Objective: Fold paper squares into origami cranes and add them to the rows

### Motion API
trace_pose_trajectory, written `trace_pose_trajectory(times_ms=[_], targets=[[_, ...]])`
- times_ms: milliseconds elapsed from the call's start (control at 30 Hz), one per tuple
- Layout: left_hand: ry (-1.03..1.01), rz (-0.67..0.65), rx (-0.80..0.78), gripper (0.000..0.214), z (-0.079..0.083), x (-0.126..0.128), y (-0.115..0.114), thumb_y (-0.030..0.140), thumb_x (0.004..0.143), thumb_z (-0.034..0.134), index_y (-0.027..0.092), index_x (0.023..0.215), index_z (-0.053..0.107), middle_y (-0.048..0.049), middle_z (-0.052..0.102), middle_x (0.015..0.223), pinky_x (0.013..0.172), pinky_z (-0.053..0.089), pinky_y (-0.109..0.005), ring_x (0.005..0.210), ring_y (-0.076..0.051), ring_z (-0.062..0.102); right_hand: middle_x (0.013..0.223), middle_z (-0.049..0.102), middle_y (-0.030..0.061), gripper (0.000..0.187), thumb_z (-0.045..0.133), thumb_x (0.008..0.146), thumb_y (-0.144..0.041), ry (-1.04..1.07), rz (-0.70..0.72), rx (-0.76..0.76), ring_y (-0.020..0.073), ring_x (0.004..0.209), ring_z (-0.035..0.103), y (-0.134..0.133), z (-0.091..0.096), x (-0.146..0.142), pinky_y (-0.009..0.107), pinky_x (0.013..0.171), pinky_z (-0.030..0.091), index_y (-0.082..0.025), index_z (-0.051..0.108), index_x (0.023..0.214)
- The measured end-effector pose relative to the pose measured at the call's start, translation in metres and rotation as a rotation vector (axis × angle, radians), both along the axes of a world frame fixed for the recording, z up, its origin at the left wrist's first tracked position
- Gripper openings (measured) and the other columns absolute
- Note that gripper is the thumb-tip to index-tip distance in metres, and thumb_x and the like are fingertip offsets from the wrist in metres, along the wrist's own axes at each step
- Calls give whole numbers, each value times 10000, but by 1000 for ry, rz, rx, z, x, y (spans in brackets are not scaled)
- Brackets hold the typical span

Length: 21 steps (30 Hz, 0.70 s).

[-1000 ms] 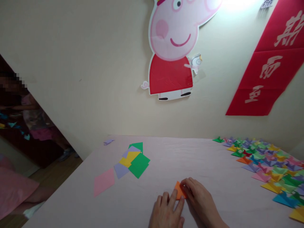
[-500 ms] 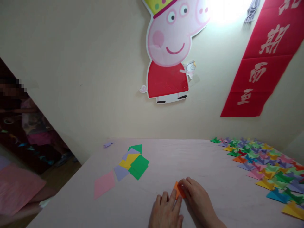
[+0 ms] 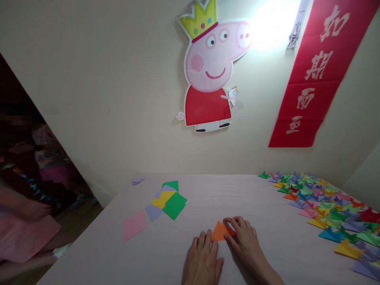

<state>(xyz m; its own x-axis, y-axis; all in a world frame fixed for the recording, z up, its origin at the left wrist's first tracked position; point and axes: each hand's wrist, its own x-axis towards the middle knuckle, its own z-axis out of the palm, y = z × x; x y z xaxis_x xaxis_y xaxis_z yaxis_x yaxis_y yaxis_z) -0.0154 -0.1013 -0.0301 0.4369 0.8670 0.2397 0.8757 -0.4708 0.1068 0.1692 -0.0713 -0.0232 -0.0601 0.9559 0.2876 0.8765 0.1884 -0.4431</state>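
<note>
Hands met over a folded orange paper (image 3: 219, 230) on a pink table (image 3: 208, 198). Flat and open, gripping nothing, the left hand (image 3: 203, 259) rested its fingertips on the paper's near edge, seemingly to pin it still. Curled fingers of the right hand (image 3: 246, 245) pressed the paper's right corner, probably firming a crease. Whether a thumb pinched beneath could not be told. Beyond the left fingers lay loose flat squares (image 3: 169, 200). Far right of the right fingers, folded pieces (image 3: 323, 202) were spread in rows.
</note>
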Motion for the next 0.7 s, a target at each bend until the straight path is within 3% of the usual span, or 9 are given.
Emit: trace_pose_trajectory(times_ms=[267, 433, 567, 700], targets=[[57, 69, -10, 380, 7, -12, -11, 334, 907, 555, 165, 1238, 631, -132, 546, 1388, 991, 466, -528, 1239, -350, 524, 1078, 638, 62, 384, 510, 821, -228, 4, -74, -12, 259, 971, 585, 1, -10, 33, 384, 807, 435, -303, 634, 1177], [7, 37, 85, 407, -15, -19, -13, 308, 910, 520, 179, 1289, 593, -114, 543, 1394, 976, 481, -471, 1226, -321, 532, 1018, 666, 56, 334, 456, 840, -204, 83, -49, -86, 249, 947, 589, 6, -10, 42, 382, 824, 441, -282, 679, 1074], [-91, 46, 133, 662, -23, -18, -11, 204, 846, 520, 125, 1479, 342, -128, 416, 1497, 1021, 447, -429, 1307, -301, 448, 1095, 650, 61, 263, 533, 827, -291, 131, 46, -99, 265, 1011, 561, 9, 0, 23, 408, 897, 426, -274, 681, 1044], [-231, 23, 69, 941, -9, -10, -10, 105, 724, 514, 134, 1548, 60, -116, 304, 1558, 1069, 400, -415, 1376, -277, 347, 1156, 615, 53, 356, 588, 677, -157, 126, 160, -83, 270, 1090, 517, 8, 11, 2, 414, 941, 414, -267, 660, 1007]])
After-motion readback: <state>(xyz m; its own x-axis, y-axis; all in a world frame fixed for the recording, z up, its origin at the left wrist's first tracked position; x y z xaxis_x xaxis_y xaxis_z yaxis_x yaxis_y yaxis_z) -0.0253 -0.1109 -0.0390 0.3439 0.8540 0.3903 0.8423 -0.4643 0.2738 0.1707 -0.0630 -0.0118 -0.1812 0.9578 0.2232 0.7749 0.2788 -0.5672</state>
